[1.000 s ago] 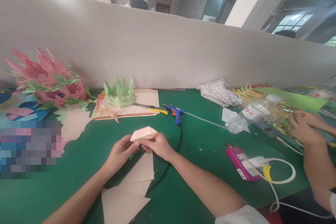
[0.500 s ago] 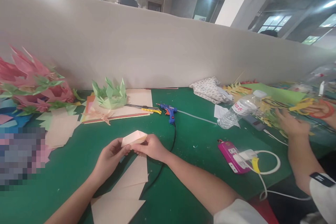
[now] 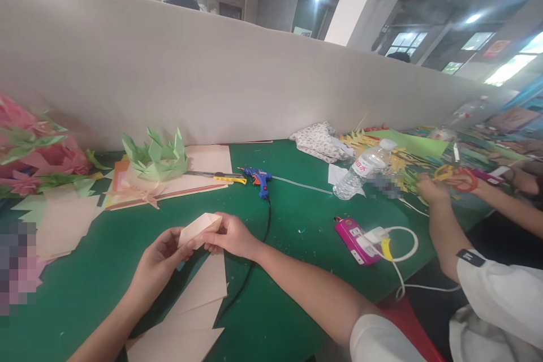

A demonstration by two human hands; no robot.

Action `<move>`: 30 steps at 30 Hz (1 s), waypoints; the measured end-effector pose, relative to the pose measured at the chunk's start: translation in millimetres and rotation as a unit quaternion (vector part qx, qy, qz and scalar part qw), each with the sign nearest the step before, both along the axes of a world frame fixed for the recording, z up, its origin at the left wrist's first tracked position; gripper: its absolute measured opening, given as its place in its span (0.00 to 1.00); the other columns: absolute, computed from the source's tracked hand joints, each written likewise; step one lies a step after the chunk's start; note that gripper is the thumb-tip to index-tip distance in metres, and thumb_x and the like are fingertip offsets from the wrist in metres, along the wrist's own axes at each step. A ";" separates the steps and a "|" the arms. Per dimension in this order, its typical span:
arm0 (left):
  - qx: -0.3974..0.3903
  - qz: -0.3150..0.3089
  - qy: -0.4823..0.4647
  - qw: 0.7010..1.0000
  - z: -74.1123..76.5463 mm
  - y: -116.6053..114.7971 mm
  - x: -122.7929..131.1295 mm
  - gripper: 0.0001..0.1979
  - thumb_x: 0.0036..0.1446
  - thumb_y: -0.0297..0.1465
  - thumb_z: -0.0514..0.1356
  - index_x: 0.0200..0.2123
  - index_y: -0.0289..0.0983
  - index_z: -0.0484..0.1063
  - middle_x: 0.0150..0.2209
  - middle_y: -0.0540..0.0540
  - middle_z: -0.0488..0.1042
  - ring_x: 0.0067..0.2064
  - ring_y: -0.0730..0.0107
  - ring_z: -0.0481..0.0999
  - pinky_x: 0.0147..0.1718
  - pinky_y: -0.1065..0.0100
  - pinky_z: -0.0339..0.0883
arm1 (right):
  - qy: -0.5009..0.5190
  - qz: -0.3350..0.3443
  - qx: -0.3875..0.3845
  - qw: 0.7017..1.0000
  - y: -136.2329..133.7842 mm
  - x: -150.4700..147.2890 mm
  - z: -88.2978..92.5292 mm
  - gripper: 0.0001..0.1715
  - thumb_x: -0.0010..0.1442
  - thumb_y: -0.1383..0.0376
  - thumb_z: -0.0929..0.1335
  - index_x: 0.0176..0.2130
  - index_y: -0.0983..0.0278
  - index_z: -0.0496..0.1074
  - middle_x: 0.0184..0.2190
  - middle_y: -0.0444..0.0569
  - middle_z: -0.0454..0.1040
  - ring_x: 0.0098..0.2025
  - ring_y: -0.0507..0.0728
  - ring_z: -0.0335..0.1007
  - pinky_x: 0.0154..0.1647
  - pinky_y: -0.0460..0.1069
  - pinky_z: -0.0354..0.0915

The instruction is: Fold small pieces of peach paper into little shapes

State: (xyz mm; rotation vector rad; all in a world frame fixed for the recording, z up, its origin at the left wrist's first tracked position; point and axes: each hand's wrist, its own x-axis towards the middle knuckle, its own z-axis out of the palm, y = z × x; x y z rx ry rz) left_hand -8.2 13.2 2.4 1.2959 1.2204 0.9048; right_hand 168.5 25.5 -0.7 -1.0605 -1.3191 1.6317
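A small folded piece of pale peach paper is held between my two hands above the green table. My left hand pinches its left end, thumb in front. At its right end, my right hand grips it with thumb and fingers. Below the hands lie several flat sheets of peach paper, partly overlapping. Beyond them rests a blue glue gun with its black cord running toward me. A yellow utility knife lies left of it, its blade side toward a green folded-paper ring.
Pink and green paper flowers stand at the far left, near stacked paper pieces. On the right are a water bottle, a magenta power strip with white cables, and a co-worker's hand near orange-handled scissors. A grey partition stands behind.
The view has turned to the right, so the things on the table appear further left. Both hands keep hold of the folded paper. More of the co-workers on the right shows.
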 end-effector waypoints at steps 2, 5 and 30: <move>-0.008 0.000 -0.007 1.000 -0.7 0.0 -1.0 0.18 0.44 0.42 0.63 0.35 0.37 0.67 0.25 0.50 0.69 0.27 0.72 0.67 0.25 0.74 0.63 | 0.009 -0.002 0.005 1.000 -0.5 0.1 0.0 0.22 0.44 0.53 0.72 0.33 0.66 0.67 0.20 0.40 0.68 0.22 0.48 0.65 0.22 0.43 0.63; -0.022 0.010 -0.013 1.000 -1.3 -0.5 -2.5 0.18 0.44 0.42 0.64 0.34 0.37 0.66 0.25 0.51 0.69 0.26 0.73 0.67 0.25 0.75 0.63 | 0.036 -0.002 0.026 0.999 -0.7 0.1 -3.6 0.22 0.42 0.55 0.73 0.33 0.65 0.66 0.23 0.40 0.69 0.24 0.48 0.66 0.26 0.44 0.65; 0.020 -0.010 0.056 0.998 0.3 -3.5 0.9 0.16 0.48 0.44 0.59 0.32 0.37 0.70 0.25 0.51 0.70 0.26 0.72 0.66 0.25 0.74 0.61 | 0.030 0.014 -0.005 0.999 2.5 3.3 -11.6 0.22 0.51 0.49 0.67 0.32 0.67 0.66 0.18 0.43 0.71 0.17 0.48 0.66 0.18 0.43 0.64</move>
